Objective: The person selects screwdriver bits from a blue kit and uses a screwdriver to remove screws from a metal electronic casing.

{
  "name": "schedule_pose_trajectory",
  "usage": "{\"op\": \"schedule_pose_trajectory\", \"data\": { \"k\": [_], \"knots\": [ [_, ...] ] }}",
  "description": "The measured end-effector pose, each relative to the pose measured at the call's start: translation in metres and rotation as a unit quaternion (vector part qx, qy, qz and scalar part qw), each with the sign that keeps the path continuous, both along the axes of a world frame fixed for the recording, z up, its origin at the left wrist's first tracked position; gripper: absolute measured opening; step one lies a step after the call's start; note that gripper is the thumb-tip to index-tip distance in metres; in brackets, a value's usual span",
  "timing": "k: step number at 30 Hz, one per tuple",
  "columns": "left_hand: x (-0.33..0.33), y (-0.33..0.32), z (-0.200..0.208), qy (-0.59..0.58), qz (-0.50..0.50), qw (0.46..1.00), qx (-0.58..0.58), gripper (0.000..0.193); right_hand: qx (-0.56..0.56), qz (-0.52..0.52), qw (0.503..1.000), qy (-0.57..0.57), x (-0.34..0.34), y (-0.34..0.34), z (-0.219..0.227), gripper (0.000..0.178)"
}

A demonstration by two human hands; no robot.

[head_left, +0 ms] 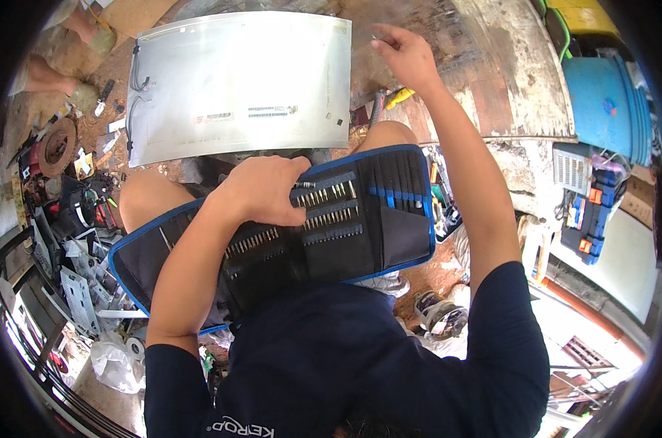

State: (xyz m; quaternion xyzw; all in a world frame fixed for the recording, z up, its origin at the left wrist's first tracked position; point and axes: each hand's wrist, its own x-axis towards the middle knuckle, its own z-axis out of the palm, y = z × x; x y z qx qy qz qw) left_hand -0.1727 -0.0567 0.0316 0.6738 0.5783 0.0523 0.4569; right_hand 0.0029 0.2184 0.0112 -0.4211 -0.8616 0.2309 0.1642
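Note:
An unrolled black tool case (404,241) with blue edging lies across my lap, holding rows of small screwdriver bits (324,196) and several slim tools in slots. My left hand (262,188) rests over the middle of the case, thumb and index finger apart; a short dark piece shows between them, and the other fingers are hidden. My right hand (406,57) is raised beyond the case, right of a large silver flat panel (236,80). Its fingertips are pinched together around something tiny that I cannot make out. Labels and thin black cables show on the panel.
A yellow-handled tool (399,97) lies on the worn wooden surface (491,80). To the right stand a blue tub (601,109) and a blue case with orange latches (597,215). Scrap metal parts (79,296) crowd the left. Another person's feet show at upper left.

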Motion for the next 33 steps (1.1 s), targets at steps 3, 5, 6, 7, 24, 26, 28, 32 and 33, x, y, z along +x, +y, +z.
{"op": "schedule_pose_trajectory", "data": {
  "k": [3,5,6,7,24,26,28,32,33],
  "knots": [
    [-0.003,0.005,0.0,0.0,0.0,1.0,-0.011,0.053,0.029,0.02,0.998,-0.056,-0.023,0.039,-0.025,0.028],
    [-0.005,0.007,0.001,-0.003,0.004,1.0,-0.007,0.052,0.007,0.035,0.995,-0.097,-0.03,0.054,-0.033,0.029],
    [-0.005,0.006,0.001,-0.004,0.005,1.0,-0.006,0.052,0.006,0.043,0.995,-0.095,-0.033,0.058,-0.039,0.029],
    [-0.005,0.004,-0.004,-0.006,0.015,1.0,0.023,0.05,0.006,0.051,0.994,-0.093,-0.034,0.06,-0.046,0.028],
    [-0.007,0.005,-0.009,-0.021,0.03,0.996,0.08,0.045,0.112,0.045,0.979,-0.164,-0.041,0.081,-0.05,0.029],
    [-0.007,0.005,-0.01,-0.022,0.031,0.996,0.086,0.044,0.122,0.044,0.975,-0.181,-0.042,0.081,-0.051,0.031],
    [-0.007,0.005,-0.01,-0.022,0.032,0.995,0.088,0.044,0.118,0.039,0.974,-0.189,-0.044,0.081,-0.051,0.032],
    [-0.009,0.008,-0.006,-0.02,0.018,0.999,0.041,0.048,0.125,0.035,0.97,-0.207,-0.048,0.079,-0.051,0.034],
    [-0.008,0.008,-0.007,-0.018,0.017,0.999,0.041,0.048,0.127,0.035,0.968,-0.212,-0.049,0.079,-0.051,0.034]
  ]
}}
